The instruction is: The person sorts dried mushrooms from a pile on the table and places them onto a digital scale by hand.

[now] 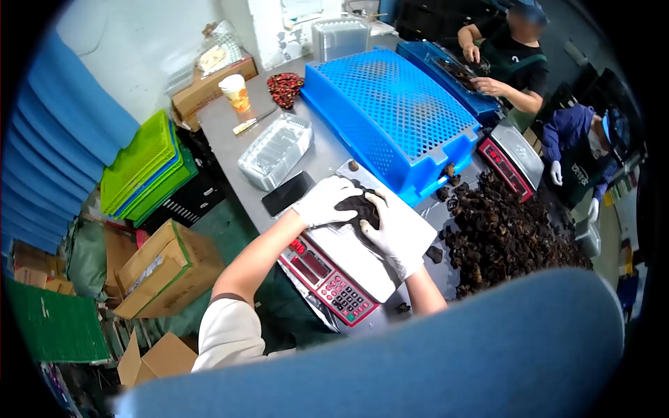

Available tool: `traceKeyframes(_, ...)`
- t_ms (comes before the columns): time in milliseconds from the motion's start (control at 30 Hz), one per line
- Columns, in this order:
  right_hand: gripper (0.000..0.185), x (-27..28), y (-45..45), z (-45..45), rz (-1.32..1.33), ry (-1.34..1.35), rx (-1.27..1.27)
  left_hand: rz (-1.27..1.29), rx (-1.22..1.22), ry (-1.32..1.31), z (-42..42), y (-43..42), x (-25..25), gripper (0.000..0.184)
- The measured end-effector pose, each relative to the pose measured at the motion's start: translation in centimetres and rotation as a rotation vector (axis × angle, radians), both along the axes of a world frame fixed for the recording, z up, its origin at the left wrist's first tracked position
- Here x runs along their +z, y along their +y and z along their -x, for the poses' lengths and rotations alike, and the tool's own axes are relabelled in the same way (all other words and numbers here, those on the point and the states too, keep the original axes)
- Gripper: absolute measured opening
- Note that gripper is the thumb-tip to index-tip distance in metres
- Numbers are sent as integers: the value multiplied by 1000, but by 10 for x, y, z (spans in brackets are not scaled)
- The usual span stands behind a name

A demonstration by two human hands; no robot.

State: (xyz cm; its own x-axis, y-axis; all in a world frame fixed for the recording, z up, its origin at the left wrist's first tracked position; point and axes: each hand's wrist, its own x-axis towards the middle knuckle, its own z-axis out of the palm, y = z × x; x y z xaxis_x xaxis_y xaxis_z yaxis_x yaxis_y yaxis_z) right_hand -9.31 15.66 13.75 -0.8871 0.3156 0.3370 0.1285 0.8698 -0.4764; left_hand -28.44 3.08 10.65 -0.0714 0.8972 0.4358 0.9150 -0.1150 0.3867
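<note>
My left hand [326,202], in a white glove, curls its fingers over the left side of a small heap of dark mushrooms [360,203]. From the other side my right hand [390,233], gloved too, cups the same heap with its thumb and fingers around it. Beneath them is the white plate of a weighing scale [411,258] with a red keypad front. A clear plastic edge shows under the mushrooms, mostly hidden by my hands. Left of the scale lies a black phone [288,194], near a stack of clear plastic boxes [276,150].
A large upturned blue crate [397,97] stands beyond my hands. Loose dark mushrooms [502,237] are piled at right, near a second scale [512,160]. A paper cup [235,93] and a red patterned bundle [284,89] sit at the back. Two people work across the table.
</note>
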Motion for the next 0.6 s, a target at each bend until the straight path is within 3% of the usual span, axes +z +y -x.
traceKeyframes(100, 60, -10, 9, -8, -101, -37, -71, 5, 59, 75, 3, -6, -8, 56)
traceKeyframes(167, 62, -11, 17, -17, 14, -160, -10, 90, 88, 9, -2, -6, -12, 60)
traceKeyframes(300, 64, -12, 39, -33, 182, -142, 130, 77, 37, -65, -17, -10, -13, 67)
traceKeyframes(400, 61, 27, 51, -34, 315, -261, 139, 58, 42, -192, -14, -17, 7, 76)
traceKeyframes(467, 57, 43, 65, -24, 442, -294, 188, -2, 82, -265, -8, -22, 10, 68)
traceKeyframes(600, 47, 33, 82, 43, 369, -175, 167, -112, 170, -530, 7, -32, -3, 45)
